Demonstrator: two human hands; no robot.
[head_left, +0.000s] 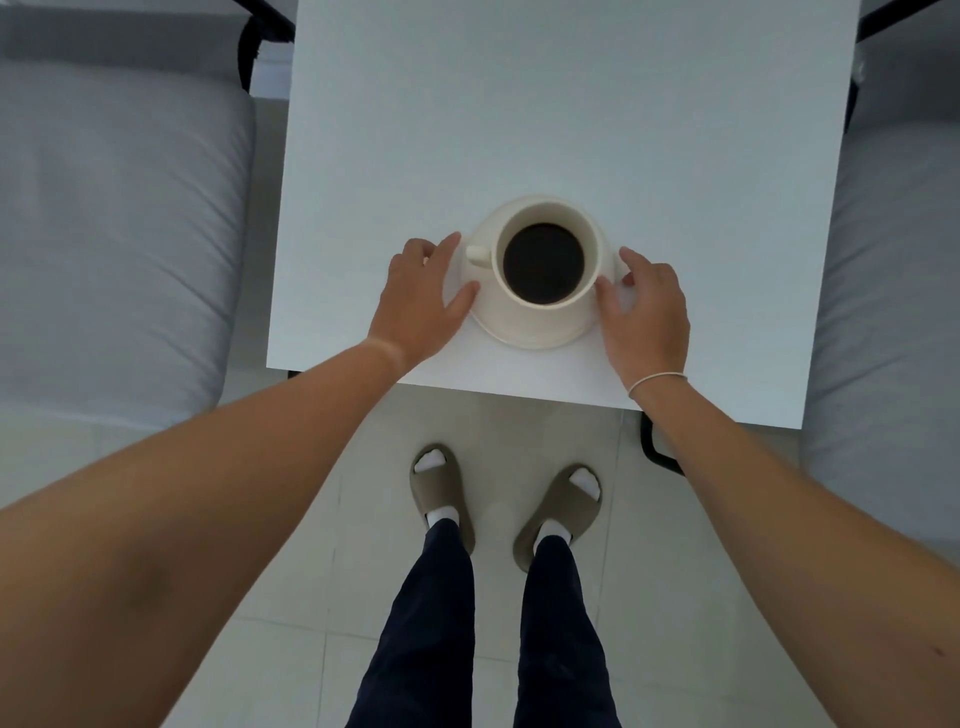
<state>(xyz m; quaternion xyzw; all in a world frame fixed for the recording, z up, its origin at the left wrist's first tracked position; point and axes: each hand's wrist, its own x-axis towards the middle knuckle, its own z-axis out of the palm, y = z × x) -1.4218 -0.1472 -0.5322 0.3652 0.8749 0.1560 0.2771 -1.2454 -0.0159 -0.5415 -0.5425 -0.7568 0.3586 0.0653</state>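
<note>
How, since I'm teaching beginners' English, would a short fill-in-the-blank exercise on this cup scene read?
1. The cup stands on a ____.
2. Its handle points toward the person's ____ hand.
3. A thin band circles the ____ wrist.
Missing words: saucer; left; right.

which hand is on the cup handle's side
The left hand: the cup handle sticks out toward it, while the right hand, with the thin wristband, is at the opposite edge of the saucer.
</note>
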